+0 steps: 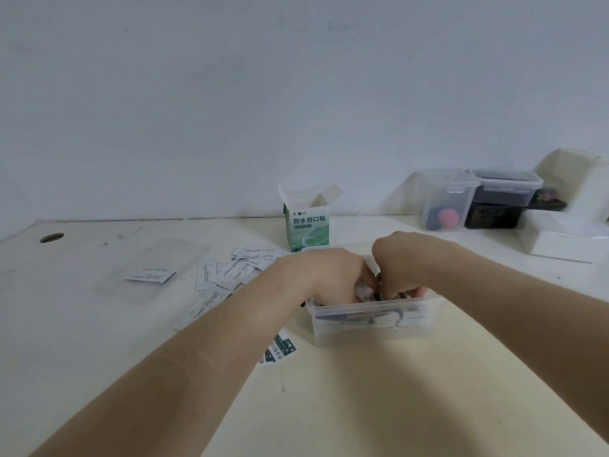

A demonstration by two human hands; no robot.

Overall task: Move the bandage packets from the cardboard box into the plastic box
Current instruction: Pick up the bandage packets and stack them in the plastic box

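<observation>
2 grips inside the clear rectangular plastic box (pixel 372 328).
Left grip (pixel 333 278) and right grip (pixel 403 268) met over the box, fingers curled down, pinching white-and-dark paper bandage packets (pixel 364 290) lying in it. Other loose packets (pixel 230 272) lay scattered on the cream surface (pixel 395 397) left of the box; the open green-and-white cardboard box (pixel 308 225) stood upright behind.

plastic box (pixel 362 338): clear, low, lidless; I see it near the table's middle
cardboard box (pixel 308 225): white and green, upright, top flaps open, just beyond the plastic box at 11 o'clock
bandage packets (pixel 227 272): white, flat; I make out some inside the plastic box, more strewn at its 9 to 10 o'clock, dark-printed ones at 7 o'clock
</observation>
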